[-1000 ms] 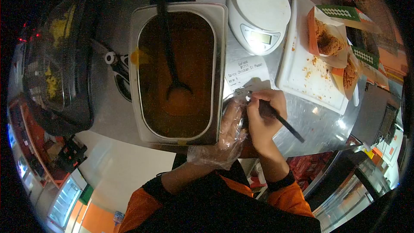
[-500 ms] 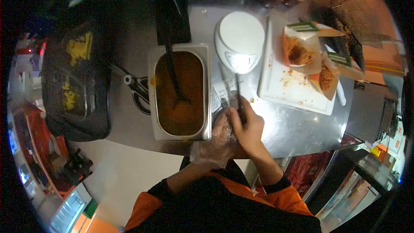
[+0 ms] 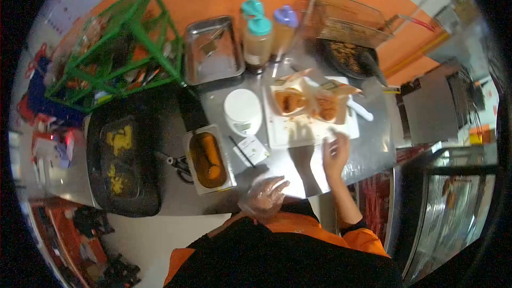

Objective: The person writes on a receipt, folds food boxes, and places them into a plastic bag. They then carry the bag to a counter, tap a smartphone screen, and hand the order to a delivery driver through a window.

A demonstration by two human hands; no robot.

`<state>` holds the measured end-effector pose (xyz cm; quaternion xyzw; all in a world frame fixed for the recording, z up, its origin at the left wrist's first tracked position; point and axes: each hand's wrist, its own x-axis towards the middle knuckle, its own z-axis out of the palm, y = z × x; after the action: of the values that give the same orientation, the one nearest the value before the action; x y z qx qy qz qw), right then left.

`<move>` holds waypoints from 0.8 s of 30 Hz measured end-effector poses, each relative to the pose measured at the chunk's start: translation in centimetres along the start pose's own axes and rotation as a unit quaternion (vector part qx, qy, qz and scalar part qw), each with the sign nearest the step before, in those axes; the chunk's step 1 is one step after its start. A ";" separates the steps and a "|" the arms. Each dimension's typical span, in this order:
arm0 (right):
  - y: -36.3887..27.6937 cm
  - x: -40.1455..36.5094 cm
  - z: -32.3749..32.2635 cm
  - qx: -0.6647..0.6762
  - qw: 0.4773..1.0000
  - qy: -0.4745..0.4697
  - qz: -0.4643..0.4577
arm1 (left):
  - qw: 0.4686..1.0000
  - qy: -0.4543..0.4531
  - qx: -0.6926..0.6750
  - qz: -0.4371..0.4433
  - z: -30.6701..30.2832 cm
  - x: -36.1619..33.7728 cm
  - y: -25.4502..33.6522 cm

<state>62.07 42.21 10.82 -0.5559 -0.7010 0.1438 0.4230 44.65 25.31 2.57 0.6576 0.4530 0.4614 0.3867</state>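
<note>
Two open-topped paper cartons, the left one [image 3: 289, 102] and the right one [image 3: 326, 108], hold crumbly, golden-brown fried food on a smooth white plastic board [image 3: 277, 134]. Loose crumbs dot the board below them, and a white-handled utensil [image 3: 361, 110] slants by its right edge. The right hand [image 3: 336, 152], bare and blurred, is at the board's lower right, its fingers bent; whether they pinch anything or touch the board, I cannot tell. The left hand [image 3: 266, 194], in a crinkled clear plastic glove, has its fingers loosely spread, near the front edge of the shiny metal bench [image 3: 368, 152]. Beyond it, a slim black pen [image 3: 241, 150] lies across a flat white paper slip [image 3: 256, 148], just below the round white scale [image 3: 242, 108].

To the left, a deep rectangular steel pan [image 3: 231, 178] holds orange-brown liquid, with a ladle [image 3: 212, 159] standing in it. Scissors [image 3: 182, 168] lie beside its left wall. Farther left, a black container [image 3: 149, 200] shows two yellow heaps under a glossy, see-through surface.

Behind are a green-framed rack [image 3: 130, 26], a shallow metal tray [image 3: 213, 66], teal-capped [image 3: 258, 45] and purple-capped [image 3: 284, 29] bottles, and a wire-mesh basket [image 3: 352, 13].
</note>
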 end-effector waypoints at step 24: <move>3.4 7.3 -2.6 0.241 0.928 -0.214 -0.190 | 0.587 0.233 0.468 -0.618 -9.3 11.5 11.7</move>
<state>66.09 49.25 13.30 -0.2500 -0.8112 0.3409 0.4040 40.40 33.71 18.92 0.1793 0.9784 -0.0272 0.0991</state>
